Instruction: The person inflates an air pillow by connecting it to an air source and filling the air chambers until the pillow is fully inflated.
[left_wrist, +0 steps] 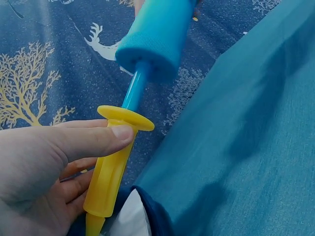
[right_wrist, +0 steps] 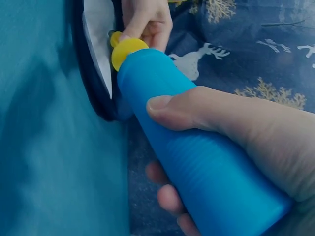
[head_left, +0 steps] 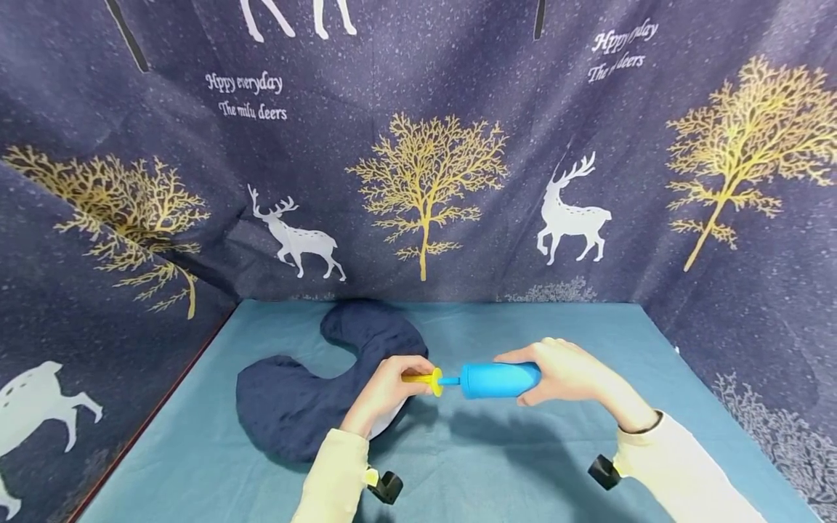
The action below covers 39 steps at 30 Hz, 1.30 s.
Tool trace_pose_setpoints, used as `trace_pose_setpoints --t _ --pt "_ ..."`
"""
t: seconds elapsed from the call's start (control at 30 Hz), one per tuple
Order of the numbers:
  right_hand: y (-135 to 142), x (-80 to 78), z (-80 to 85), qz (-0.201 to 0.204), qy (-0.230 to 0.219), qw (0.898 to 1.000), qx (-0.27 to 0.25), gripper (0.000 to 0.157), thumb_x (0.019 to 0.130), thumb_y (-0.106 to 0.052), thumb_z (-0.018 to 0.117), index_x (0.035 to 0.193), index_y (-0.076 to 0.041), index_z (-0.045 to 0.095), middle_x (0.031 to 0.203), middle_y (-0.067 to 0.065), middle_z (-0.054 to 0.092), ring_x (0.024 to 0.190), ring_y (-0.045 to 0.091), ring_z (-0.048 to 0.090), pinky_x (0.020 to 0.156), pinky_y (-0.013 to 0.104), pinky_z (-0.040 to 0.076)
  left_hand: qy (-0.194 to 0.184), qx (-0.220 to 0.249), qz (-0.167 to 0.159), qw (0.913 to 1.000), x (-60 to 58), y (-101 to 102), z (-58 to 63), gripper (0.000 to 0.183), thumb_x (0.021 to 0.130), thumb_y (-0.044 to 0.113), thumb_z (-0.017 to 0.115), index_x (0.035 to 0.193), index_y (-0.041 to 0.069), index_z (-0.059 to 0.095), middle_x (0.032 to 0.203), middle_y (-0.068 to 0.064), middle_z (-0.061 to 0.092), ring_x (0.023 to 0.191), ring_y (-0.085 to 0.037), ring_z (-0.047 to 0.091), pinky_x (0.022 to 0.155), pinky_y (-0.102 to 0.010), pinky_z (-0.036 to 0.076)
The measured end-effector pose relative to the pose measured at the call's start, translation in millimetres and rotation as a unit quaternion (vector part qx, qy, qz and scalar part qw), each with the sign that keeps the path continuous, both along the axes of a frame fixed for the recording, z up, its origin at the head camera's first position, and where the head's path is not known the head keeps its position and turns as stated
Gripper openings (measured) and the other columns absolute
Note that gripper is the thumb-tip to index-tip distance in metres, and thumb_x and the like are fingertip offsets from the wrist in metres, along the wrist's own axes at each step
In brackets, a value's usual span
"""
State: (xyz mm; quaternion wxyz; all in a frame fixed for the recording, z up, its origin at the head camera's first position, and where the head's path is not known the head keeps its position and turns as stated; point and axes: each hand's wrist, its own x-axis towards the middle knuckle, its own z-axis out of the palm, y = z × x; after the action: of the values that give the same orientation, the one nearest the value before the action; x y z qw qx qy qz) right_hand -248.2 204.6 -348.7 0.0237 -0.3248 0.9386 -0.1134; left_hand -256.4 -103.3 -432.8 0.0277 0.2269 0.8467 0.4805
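Observation:
A hand air pump (head_left: 500, 380) with a blue barrel and a yellow nozzled end is held level between both hands. My left hand (head_left: 391, 385) grips the yellow part (left_wrist: 110, 172), thumb just below its round flange (left_wrist: 125, 118); the tapered tip (left_wrist: 95, 225) points away from the barrel. A short length of blue rod (left_wrist: 137, 87) shows between flange and barrel. My right hand (head_left: 562, 374) wraps round the blue barrel (right_wrist: 197, 167), thumb along its top. Behind and left of my left hand lies a navy U-shaped pillow (head_left: 294, 407), a white patch (left_wrist: 130, 219) showing on its near side.
A blue-green cloth (head_left: 575, 327) covers the table. Dark hanging fabric (head_left: 458, 87) printed with deer and trees closes off the back and sides. Small black devices sit at both wrists (head_left: 386, 487).

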Motion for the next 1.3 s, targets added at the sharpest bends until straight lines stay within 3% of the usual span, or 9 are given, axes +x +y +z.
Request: trace_pose_setpoints --t 0.43,0.63,0.77,1.0,1.3 --pt "-35 -9.0 -18.3 0.020 -0.013 1.000 -0.004 0.064 0.070 -0.032 0.086 0.130 -0.027 0.065 0.107 -0.001 0.074 0.082 0.010 0.060 0.069 0.030 0.042 0.011 -0.001 0.003 0.9999 0.0 1 -1.8 0.020 0.085 0.008 0.075 0.104 0.010 0.073 0.103 -0.007 0.074 0.094 -0.020 0.067 0.084 -0.027 0.053" --pt "-36 -8.4 -17.3 0.032 -0.073 0.997 0.008 0.068 0.073 -0.033 0.084 0.137 -0.026 0.059 0.111 0.001 0.072 0.086 0.012 0.062 0.071 0.032 0.045 0.022 -0.009 -0.001 0.9997 1.8 0 -2.0 0.020 0.084 0.009 0.076 0.103 0.011 0.074 0.102 -0.006 0.075 0.093 -0.019 0.068 0.084 -0.027 0.053" --pt "-28 -6.7 -10.6 0.037 -0.094 0.995 0.014 0.070 0.075 -0.033 0.083 0.139 -0.026 0.056 0.110 0.000 0.071 0.085 0.011 0.060 0.072 0.032 0.045 0.024 -0.013 -0.001 0.9996 2.4 0 -1.0 0.020 0.083 0.010 0.077 0.103 0.012 0.074 0.102 -0.005 0.075 0.092 -0.018 0.068 0.083 -0.026 0.053" --pt "0 2.4 8.2 0.024 -0.087 0.996 0.019 0.072 0.072 -0.030 0.082 0.140 -0.030 0.055 0.108 -0.002 0.070 0.086 0.012 0.058 0.072 0.036 0.043 0.012 -0.007 0.000 0.9999 2.4 -1 1.5 0.021 0.083 0.011 0.078 0.103 0.012 0.074 0.102 -0.006 0.075 0.090 -0.017 0.067 0.081 -0.023 0.053" --pt "39 14.7 19.6 0.022 -0.072 0.997 0.013 0.074 0.073 -0.036 0.082 0.141 -0.033 0.054 0.101 -0.011 0.068 0.079 0.002 0.054 0.068 0.024 0.040 0.009 -0.015 0.001 0.9998 0.4 -2 -0.1 0.021 0.084 0.013 0.078 0.104 0.014 0.074 0.102 -0.003 0.075 0.091 -0.015 0.068 0.081 -0.022 0.053"
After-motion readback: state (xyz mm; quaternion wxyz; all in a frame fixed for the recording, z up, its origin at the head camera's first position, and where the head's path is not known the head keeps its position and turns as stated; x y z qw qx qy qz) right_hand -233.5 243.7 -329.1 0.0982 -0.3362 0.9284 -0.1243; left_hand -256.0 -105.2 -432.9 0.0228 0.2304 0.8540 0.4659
